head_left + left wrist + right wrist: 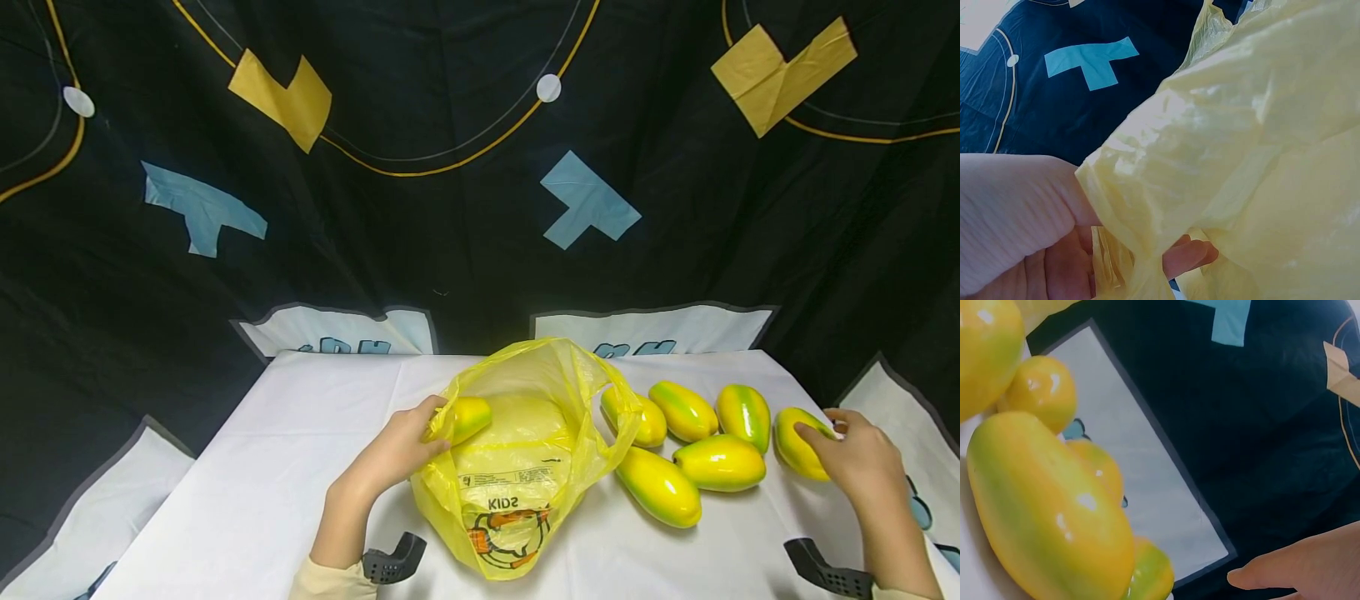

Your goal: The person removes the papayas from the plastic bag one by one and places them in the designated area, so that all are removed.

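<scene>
My left hand (pixel 405 446) grips the left rim of a yellow plastic bag (pixel 517 492), thin film bunched between thumb and fingers. The bag's mouth gapes upward. One glossy yellow-green mango (pixel 471 418) shows just inside the rim beside those fingers. At the right, my right hand (pixel 862 454) is over the rightmost mango (pixel 795 443), its thumb straight across the fruit's face in the head view. In the right wrist view only part of the right hand (pixel 1297 569) enters at the lower right, with no fruit between its fingers.
Several more mangoes (pixel 720 462) lie in a loose cluster between the bag and my right hand. A white cloth (pixel 300 433) covers the table. Behind it hangs a black curtain (pixel 450 250) with tape patches and printed decorations.
</scene>
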A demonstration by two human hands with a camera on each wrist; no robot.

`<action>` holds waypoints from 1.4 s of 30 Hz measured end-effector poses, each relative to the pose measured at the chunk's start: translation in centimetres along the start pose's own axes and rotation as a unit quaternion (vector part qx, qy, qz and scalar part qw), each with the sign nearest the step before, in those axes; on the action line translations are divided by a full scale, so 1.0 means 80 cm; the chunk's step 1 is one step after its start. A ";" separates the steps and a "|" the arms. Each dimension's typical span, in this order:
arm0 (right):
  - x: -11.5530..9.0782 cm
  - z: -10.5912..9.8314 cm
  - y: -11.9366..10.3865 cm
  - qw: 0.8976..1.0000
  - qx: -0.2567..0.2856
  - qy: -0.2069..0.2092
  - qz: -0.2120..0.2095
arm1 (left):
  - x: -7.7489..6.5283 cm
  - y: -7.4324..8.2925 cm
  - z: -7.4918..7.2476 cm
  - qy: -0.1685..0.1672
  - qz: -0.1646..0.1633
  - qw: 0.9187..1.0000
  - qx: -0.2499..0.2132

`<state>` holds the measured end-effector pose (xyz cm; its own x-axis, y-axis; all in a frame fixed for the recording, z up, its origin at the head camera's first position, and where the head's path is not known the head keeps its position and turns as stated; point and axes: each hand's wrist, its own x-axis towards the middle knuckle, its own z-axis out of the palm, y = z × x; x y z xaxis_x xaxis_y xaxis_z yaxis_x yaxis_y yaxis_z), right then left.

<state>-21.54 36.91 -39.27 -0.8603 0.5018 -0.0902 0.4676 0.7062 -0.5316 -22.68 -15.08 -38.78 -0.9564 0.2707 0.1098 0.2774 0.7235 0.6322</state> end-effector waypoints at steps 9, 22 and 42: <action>-0.011 -0.004 -0.017 0.999 0.015 0.006 -0.048 | 0.000 0.001 0.000 -0.001 -0.002 1.000 0.000; -0.036 0.022 -0.050 0.985 0.053 0.036 -0.159 | -0.002 0.000 -0.003 -0.001 -0.002 1.000 0.003; -0.083 0.048 -0.138 0.929 0.159 0.010 -0.333 | 0.001 0.000 -0.001 -0.004 0.003 1.000 0.004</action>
<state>-21.73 23.85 -36.01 -0.9323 0.0180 0.3613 -0.2531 0.6809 -0.6872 -22.74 -15.10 -38.73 -0.9538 0.2804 0.1080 0.2844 0.7262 0.6259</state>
